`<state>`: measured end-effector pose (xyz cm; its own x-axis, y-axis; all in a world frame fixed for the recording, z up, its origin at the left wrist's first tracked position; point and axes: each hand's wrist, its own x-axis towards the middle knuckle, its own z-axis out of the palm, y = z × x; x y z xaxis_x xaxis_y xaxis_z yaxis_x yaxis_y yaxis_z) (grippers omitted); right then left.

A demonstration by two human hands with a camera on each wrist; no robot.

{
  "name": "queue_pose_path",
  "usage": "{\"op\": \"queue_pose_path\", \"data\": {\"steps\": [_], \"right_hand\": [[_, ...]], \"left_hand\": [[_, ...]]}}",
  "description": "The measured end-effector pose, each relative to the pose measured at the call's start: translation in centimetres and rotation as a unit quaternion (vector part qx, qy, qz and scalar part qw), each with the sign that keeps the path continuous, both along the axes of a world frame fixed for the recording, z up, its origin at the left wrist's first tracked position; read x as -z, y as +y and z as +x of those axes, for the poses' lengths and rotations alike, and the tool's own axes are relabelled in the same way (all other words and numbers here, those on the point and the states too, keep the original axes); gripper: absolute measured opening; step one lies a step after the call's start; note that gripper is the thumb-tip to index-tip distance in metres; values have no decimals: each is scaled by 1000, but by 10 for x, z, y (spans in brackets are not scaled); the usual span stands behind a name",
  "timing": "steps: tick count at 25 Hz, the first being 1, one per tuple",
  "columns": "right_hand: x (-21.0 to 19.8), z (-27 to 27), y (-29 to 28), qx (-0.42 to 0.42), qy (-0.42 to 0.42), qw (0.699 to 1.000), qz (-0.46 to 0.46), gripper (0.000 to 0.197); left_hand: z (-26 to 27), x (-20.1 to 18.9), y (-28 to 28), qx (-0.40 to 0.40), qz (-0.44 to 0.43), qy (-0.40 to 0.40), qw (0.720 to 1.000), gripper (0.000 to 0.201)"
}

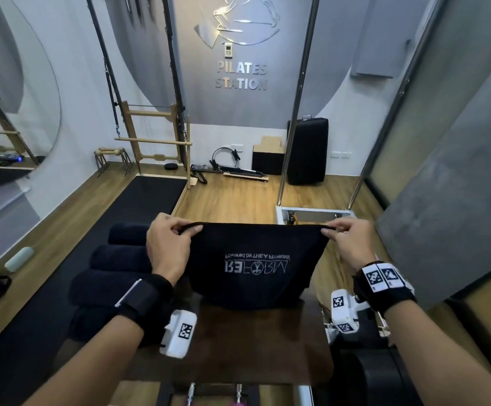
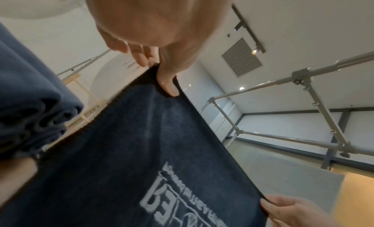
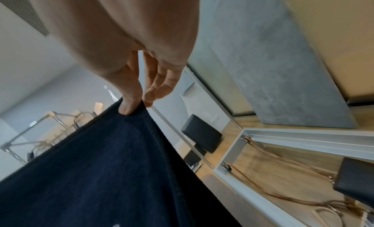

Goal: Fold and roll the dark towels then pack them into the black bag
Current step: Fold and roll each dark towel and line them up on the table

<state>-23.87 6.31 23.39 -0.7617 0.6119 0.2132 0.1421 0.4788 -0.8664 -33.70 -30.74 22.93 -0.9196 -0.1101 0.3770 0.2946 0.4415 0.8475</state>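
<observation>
1. The left hand (image 1: 166, 247) is closed in a pinch on the upper left corner of a dark navy towel (image 1: 256, 265); thumb and fingertips are pressed together on the hem.
2. The right hand (image 1: 348, 241) is closed in the same way on the upper right corner, so the top edge is stretched taut between the two hands and the towel is held up in the air.
3. White lettering is seen on the towel in the head view, upside down and mirrored; the lower part hangs toward a dark brown padded surface (image 1: 238, 341).
4. In the left wrist view the left thumb (image 2: 168, 85) is shown lying over the hem, and the right hand's fingers (image 2: 283, 209) are seen at the far corner.
5. In the right wrist view only the right hand's pinch (image 3: 133, 102) and plain cloth are shown, with a white metal frame (image 3: 232, 155) and tan straps beyond, on the floor.
6. Four rolled dark towels (image 1: 115, 276) are counted in the head view, side by side to the left of the held towel.
</observation>
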Motion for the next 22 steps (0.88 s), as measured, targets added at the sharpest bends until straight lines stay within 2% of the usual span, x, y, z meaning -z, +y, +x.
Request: {"op": "queue_pose_path", "data": {"steps": [4,7,9,12,15,18,20,22], "right_hand": [[-49,54,-8,-44,64,993,-88,11],[-82,94,-21,-116,97,978,-141,16],[-97,115,-32,-133,122,964,-193,18],[-110,132,-44,-121,112,964,-210,21],[-110,136,-58,-110,155,957,-217,7],[-104,136,-74,-86,180,962,-185,11],[-102,140,-78,-56,161,967,-192,7],[-100,145,-72,-22,132,978,-162,6]], "left_hand": [[28,-34,-39,84,72,20,994,21],[51,-57,-54,137,161,-38,977,17],[64,-70,-59,164,193,-63,965,14],[82,-82,-60,181,234,-80,952,13],[96,-84,-53,185,296,-63,935,7],[109,-80,-47,162,301,-31,939,17],[113,-78,-51,167,304,-55,936,9],[115,-75,-62,144,259,-66,953,7]]}}
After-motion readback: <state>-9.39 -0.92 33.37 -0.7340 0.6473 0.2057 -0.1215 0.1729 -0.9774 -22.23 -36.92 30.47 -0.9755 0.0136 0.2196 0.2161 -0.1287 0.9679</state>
